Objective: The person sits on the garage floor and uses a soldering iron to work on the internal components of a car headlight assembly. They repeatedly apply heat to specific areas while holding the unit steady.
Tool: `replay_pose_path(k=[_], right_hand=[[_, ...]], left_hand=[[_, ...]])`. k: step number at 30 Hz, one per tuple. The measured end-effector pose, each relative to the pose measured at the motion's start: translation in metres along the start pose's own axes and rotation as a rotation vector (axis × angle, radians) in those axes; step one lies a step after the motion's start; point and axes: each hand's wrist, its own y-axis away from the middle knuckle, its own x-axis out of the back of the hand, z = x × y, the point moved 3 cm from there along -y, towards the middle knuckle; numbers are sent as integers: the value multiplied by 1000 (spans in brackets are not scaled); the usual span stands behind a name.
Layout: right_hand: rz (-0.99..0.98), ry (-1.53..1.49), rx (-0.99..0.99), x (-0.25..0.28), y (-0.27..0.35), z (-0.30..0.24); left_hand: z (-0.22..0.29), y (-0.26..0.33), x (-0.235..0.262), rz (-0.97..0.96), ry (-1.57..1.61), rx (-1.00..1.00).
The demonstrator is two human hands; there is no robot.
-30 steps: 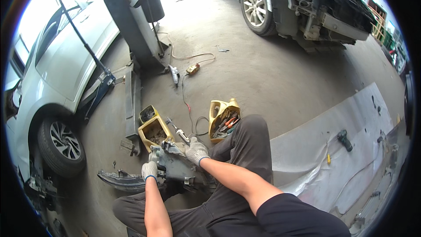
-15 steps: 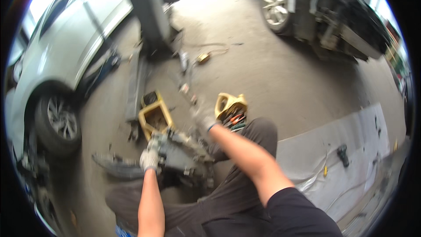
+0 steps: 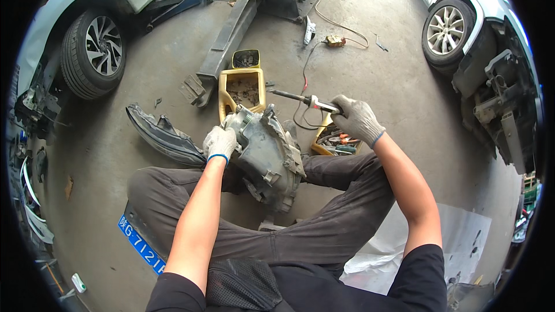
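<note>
I sit on a garage floor with a grey car headlamp housing [image 3: 269, 156] resting against my legs. My left hand [image 3: 220, 142], in a white work glove, grips the housing's left edge. My right hand [image 3: 357, 119], also gloved, holds a corded soldering iron [image 3: 303, 100] with its dark tip pointing left, raised just above and behind the housing. The iron's cable trails away across the floor behind it.
A dark headlamp lens [image 3: 163, 134] lies left of the housing. Two yellow trays stand behind it [image 3: 243, 85] and at the right, with tools [image 3: 335, 138]. A silver car's wheel [image 3: 95, 52] is far left, a lift arm [image 3: 228, 29] ahead, another car [image 3: 480, 40] at right. A blue plate [image 3: 141, 245] lies by my left knee.
The view has dropped and swung so the housing sits centred. My right hand has come up off the housing with the soldering iron; my left hand stays on it.
</note>
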Motion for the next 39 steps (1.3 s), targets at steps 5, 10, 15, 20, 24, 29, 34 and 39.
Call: replay_pose_path(k=[5,10,15,20,24,29,34,39], right_hand=[[-136,44,-64,1,14,6],[-149,99,4,-32,19,-1],[-130,96,21,-43,18,-7],[-135,128,-14,-43,17,-14],[-138,144,-21,-50,19,-26],[-96,117,6,-55,26,-30],[-68,137,0,-55,29,-33],[-62,149,-23,-53,28,-33]], left_hand=[[0,-18,-8,-65,35,-2],[-8,-43,-19,-101,29,45],[-9,-44,-21,-111,38,76],[-2,-34,-13,-148,44,55],[-3,-35,-13,-116,6,53],[-8,-42,-22,-78,18,60],[-5,-38,-19,-94,40,62],[-8,-41,-21,-92,31,51]])
